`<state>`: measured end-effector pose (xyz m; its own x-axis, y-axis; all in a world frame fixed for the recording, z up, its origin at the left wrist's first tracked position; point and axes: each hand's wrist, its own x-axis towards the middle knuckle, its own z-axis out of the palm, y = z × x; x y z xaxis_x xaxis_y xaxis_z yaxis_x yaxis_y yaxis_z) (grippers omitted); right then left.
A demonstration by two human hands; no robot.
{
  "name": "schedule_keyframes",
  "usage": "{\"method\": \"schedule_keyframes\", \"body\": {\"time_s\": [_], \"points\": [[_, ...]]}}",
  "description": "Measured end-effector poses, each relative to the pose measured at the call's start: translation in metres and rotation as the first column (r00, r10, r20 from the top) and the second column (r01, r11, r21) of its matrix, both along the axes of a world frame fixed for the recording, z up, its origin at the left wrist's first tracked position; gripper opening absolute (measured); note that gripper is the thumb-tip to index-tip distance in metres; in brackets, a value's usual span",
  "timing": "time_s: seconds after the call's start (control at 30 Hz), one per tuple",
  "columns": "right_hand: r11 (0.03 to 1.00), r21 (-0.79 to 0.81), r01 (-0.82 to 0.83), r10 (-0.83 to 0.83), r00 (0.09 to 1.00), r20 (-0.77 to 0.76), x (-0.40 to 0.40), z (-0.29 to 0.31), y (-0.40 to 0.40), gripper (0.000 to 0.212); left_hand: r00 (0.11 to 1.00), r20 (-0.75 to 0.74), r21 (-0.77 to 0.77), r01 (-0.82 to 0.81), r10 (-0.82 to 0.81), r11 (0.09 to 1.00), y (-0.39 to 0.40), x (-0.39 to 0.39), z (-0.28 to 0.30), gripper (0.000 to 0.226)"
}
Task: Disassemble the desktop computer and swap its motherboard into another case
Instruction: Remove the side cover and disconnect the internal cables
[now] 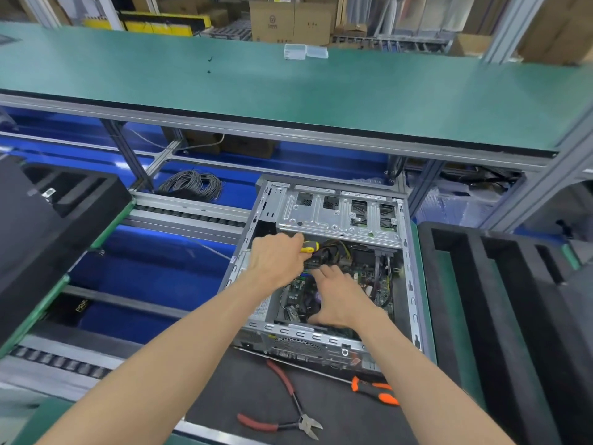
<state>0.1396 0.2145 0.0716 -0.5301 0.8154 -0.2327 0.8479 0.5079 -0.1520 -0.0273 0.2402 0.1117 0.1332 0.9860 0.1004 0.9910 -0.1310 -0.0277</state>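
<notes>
An open grey desktop case point(414, 284) lies on its side on a dark mat, its green motherboard point(378, 284) and cable bundle point(333, 252) exposed. My left hand point(276, 258) grips a yellow-and-black screwdriver point(309, 246) over the case's upper left interior. My right hand point(337, 297) reaches into the middle of the case, fingers curled down onto the board near the cooler; what they touch is hidden. A silver drive cage point(337, 213) spans the far end of the case.
Red-handled cutters point(288, 412) and a long orange-handled screwdriver point(375, 391) lie on the mat point(244, 390) in front of the case. Black foam trays stand at left point(64, 213) and right point(500, 300). A green shelf point(288, 91) runs overhead; coiled wire point(192, 184) lies behind.
</notes>
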Motion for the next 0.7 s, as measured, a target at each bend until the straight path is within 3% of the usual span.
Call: {"method": "schedule_keyframes", "body": {"time_s": [0.23,0.43,0.7], "points": [[0.999,-0.031,-0.027,0.030,0.997,0.074,-0.007,-0.004,0.004,0.097,1.000,-0.018,0.068,0.010,-0.009,0.998,-0.001,-0.005,-0.017,0.029],[0.997,-0.076,0.032,-0.032,0.999,0.002,-0.008,0.003,0.004,0.084,0.999,0.038,0.049,0.002,-0.004,0.999,0.000,-0.007,-0.017,0.028],[0.996,-0.060,0.072,-0.078,0.992,-0.100,-0.006,0.001,0.003,0.089,0.998,0.059,0.064,0.003,-0.007,0.998,-0.002,-0.008,-0.018,0.027]]}}
